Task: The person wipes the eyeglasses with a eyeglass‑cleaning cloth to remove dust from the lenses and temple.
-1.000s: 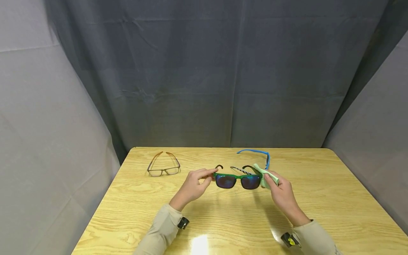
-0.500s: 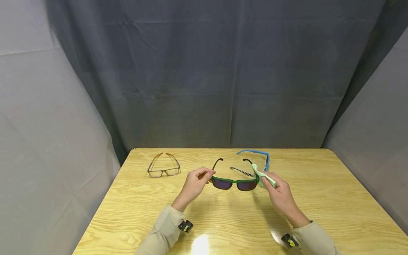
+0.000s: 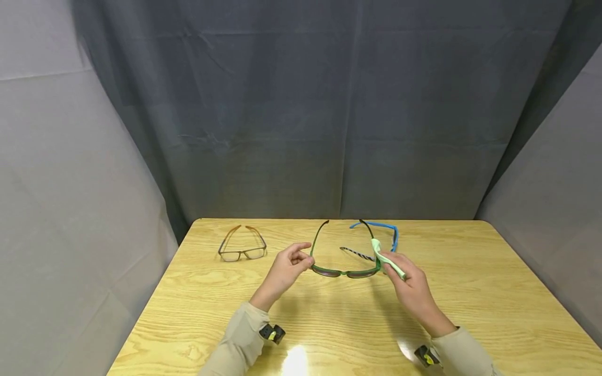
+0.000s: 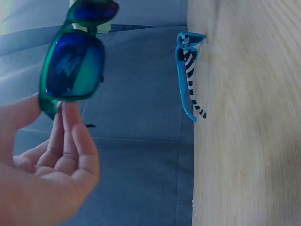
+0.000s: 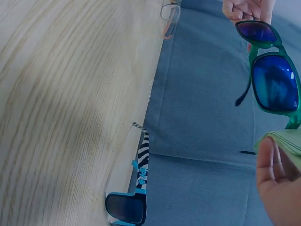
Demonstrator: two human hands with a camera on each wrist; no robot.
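Green-framed sunglasses (image 3: 344,274) with blue mirrored lenses (image 4: 75,66) are held up over the table, temples unfolded and pointing away. My left hand (image 3: 288,271) pinches the frame's left corner between thumb and fingertips, index finger raised in the head view. At the other corner, my right hand (image 3: 411,284) grips a folded light green cloth (image 3: 389,261) around the hinge; the cloth hides that part of the frame. Behind them lie blue sunglasses (image 3: 395,235) with a zebra-striped temple (image 5: 143,157), partly covered by the right hand and cloth in the head view.
Eyeglasses (image 3: 242,254) with a thin dark frame and orange temple tips lie unfolded at the table's back left. The wooden table (image 3: 338,334) ends at a dark grey curtain (image 3: 301,130), with pale grey curtains (image 3: 80,209) on both sides.
The green sunglasses have tilted, so their lenses now face more downward and their temples show at full length. My left fingers have shifted on the corner; the right hand has barely moved.
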